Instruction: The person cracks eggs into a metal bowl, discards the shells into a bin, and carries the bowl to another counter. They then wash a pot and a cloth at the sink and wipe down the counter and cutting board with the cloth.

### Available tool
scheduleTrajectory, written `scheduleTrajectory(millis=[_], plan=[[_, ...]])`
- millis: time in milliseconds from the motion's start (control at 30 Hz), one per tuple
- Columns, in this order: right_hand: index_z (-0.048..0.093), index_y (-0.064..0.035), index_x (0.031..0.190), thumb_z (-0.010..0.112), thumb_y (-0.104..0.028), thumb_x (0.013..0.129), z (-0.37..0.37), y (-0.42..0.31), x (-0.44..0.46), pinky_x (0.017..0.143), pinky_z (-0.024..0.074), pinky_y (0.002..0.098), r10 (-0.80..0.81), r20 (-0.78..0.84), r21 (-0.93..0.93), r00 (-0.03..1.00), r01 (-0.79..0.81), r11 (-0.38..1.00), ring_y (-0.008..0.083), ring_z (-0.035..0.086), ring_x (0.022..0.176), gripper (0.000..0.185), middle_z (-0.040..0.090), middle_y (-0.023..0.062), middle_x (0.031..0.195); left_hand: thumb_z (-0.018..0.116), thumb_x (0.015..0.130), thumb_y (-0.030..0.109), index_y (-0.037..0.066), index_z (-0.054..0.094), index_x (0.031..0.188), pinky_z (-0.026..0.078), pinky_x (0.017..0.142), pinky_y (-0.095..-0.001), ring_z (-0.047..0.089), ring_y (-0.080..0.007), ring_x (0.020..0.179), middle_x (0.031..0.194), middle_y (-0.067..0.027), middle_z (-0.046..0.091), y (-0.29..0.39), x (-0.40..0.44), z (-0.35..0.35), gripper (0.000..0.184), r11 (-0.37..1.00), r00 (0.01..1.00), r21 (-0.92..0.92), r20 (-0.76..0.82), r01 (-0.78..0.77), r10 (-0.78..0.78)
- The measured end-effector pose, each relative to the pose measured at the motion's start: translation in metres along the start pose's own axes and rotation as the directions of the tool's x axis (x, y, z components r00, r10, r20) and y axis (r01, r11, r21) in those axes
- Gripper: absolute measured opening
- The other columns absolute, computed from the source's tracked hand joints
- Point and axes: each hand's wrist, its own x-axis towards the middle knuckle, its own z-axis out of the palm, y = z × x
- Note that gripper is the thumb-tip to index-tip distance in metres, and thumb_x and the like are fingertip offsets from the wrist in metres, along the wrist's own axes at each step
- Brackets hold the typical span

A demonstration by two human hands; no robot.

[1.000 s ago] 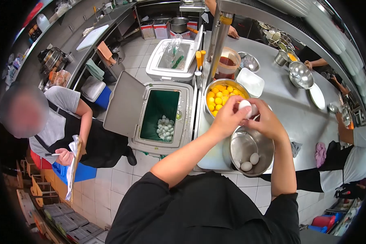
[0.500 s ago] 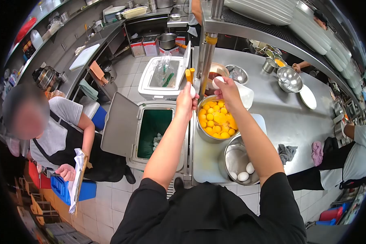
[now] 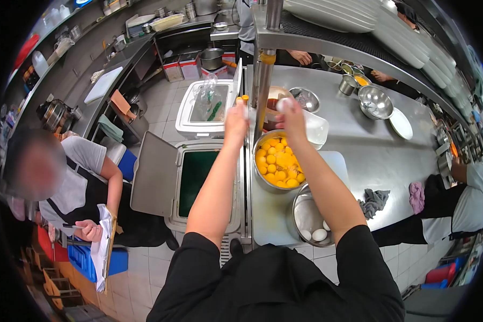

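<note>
My right hand (image 3: 292, 122) is closed around a white egg (image 3: 282, 105), above the far side of a metal pot (image 3: 258, 173) filled with egg yolks (image 3: 276, 159). My left hand (image 3: 235, 126), smeared by motion, is closed beside the steel post, with a white egg just showing at its fingers. Whether either shell is cracked cannot be made out. Below my right forearm, a steel bowl (image 3: 301, 206) holds a few whole white eggs (image 3: 319, 234). Under my left forearm stands an open bin (image 3: 198, 172) with a green lining.
A steel post (image 3: 264, 88) and plate-laden shelf (image 3: 354, 35) rise from the counter. A white cutting board (image 3: 335, 166) lies under the pot. Bowls, a white plate (image 3: 401, 124) and cloths (image 3: 374, 203) sit rightward. A co-worker with a clipboard (image 3: 108, 241) stands left; others stand right and behind.
Both hands have drawn slightly apart, my left one moving left off the pot's edge. The whole view has shifted a little. A pen now shows in the left co-worker's hand.
</note>
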Motion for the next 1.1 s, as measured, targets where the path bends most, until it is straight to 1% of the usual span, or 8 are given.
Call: scheduleTrajectory(millis=[67, 133, 267, 367, 633, 733, 1067, 1100], plan=[[0.049, -0.0061, 0.133, 0.054, -0.027, 0.099, 0.014, 0.001, -0.015, 0.052, 0.0514, 0.0259, 0.071, 0.338, 0.066, 0.938, -0.099, 0.993, 0.0118, 0.062, 0.07, 0.04, 0.061, 0.0075, 0.103, 0.047, 0.1, 0.053, 0.011, 0.054, 0.088, 0.024, 0.034, -0.0264, 0.036, -0.0087, 0.039, 0.06, -0.0001, 0.048, 0.01, -0.013, 0.012, 0.043, 0.994, 0.997, 0.104, 0.08, 0.015, -0.024], [0.049, -0.0067, 0.132, 0.056, -0.026, 0.099, 0.009, 0.005, -0.004, 0.052, 0.0512, 0.0264, 0.06, 0.304, 0.017, 0.951, -0.069, 0.998, 0.0133, 0.063, 0.071, 0.039, 0.061, 0.0061, 0.101, 0.047, 0.1, 0.052, 0.005, 0.057, 0.085, 0.04, 0.047, -0.0292, 0.051, -0.0129, 0.05, 0.064, -0.0039, 0.055, 0.021, -0.015, 0.005, 0.05, 0.987, 0.978, 0.053, 0.135, 0.15, -0.156], [0.052, -0.0075, 0.127, 0.062, -0.023, 0.095, -0.014, -0.007, -0.014, 0.052, 0.0489, 0.0252, 0.171, 0.406, 0.16, 0.898, -0.254, 0.954, 0.0121, 0.062, 0.067, 0.037, 0.062, 0.0036, 0.092, 0.046, 0.1, 0.052, 0.012, 0.052, 0.082, 0.022, 0.035, -0.0258, 0.032, -0.009, 0.037, 0.059, -0.0007, 0.048, 0.043, -0.044, -0.009, 0.044, 0.935, 0.907, -0.081, 0.282, 0.346, -0.312], [0.055, -0.0085, 0.126, 0.069, -0.028, 0.089, -0.032, -0.011, -0.03, 0.058, 0.0498, 0.0274, 0.119, 0.531, -0.262, 0.839, 0.028, 0.965, 0.0106, 0.06, 0.067, 0.043, 0.062, 0.0039, 0.087, 0.045, 0.1, 0.055, 0.013, 0.053, 0.083, 0.023, 0.036, -0.0256, 0.033, -0.0096, 0.038, 0.06, -0.0008, 0.048, 0.039, -0.059, -0.008, 0.046, 0.887, 0.815, -0.126, 0.468, 0.444, -0.342], [0.062, -0.0119, 0.129, 0.067, -0.027, 0.089, -0.064, -0.014, -0.045, 0.068, 0.0516, 0.0293, -0.042, 0.577, -0.497, 0.815, 0.392, 0.774, 0.0142, 0.063, 0.076, 0.044, 0.068, 0.0047, 0.1, 0.047, 0.099, 0.056, 0.014, 0.051, 0.086, 0.022, 0.038, -0.0259, 0.031, -0.0096, 0.039, 0.059, -0.0002, 0.045, 0.035, -0.084, 0.01, 0.045, 0.812, 0.666, -0.04, 0.596, 0.582, -0.448], [0.064, -0.0108, 0.124, 0.065, -0.028, 0.086, -0.076, -0.013, -0.051, 0.089, 0.051, 0.0385, -0.176, 0.588, -0.546, 0.789, 0.548, 0.634, 0.0304, 0.065, 0.102, 0.042, 0.068, 0.0126, 0.111, 0.049, 0.099, 0.055, 0.013, 0.052, 0.087, 0.021, 0.037, -0.0255, 0.031, -0.0094, 0.039, 0.059, -0.0008, 0.045, 0.029, -0.092, 0.016, 0.044, 0.813, 0.64, -0.006, 0.62, 0.582, -0.453], [0.063, -0.0232, 0.125, 0.066, -0.023, 0.083, -0.104, -0.016, -0.061, 0.078, 0.0545, 0.0426, -0.231, 0.641, -0.679, 0.731, 0.682, 0.273, 0.031, 0.066, 0.091, 0.042, 0.064, 0.0096, 0.104, 0.055, 0.098, 0.048, 0.01, 0.061, 0.106, 0.029, 0.04, -0.0245, 0.04, -0.0083, 0.047, 0.066, -0.0006, 0.05, 0.03, -0.105, 0.027, 0.039, 0.856, 0.677, 0.269, 0.526, 0.442, -0.515], [0.064, -0.0245, 0.124, 0.066, -0.022, 0.082, -0.103, -0.021, -0.063, 0.075, 0.0549, 0.0421, -0.298, 0.653, -0.662, 0.696, 0.716, 0.221, 0.0301, 0.066, 0.087, 0.042, 0.063, 0.009, 0.101, 0.056, 0.098, 0.047, 0.009, 0.061, 0.111, 0.036, 0.045, -0.0247, 0.046, -0.0091, 0.056, 0.072, -0.0014, 0.055, 0.031, -0.104, 0.029, 0.041, 0.931, 0.753, 0.314, 0.562, 0.187, -0.341]])
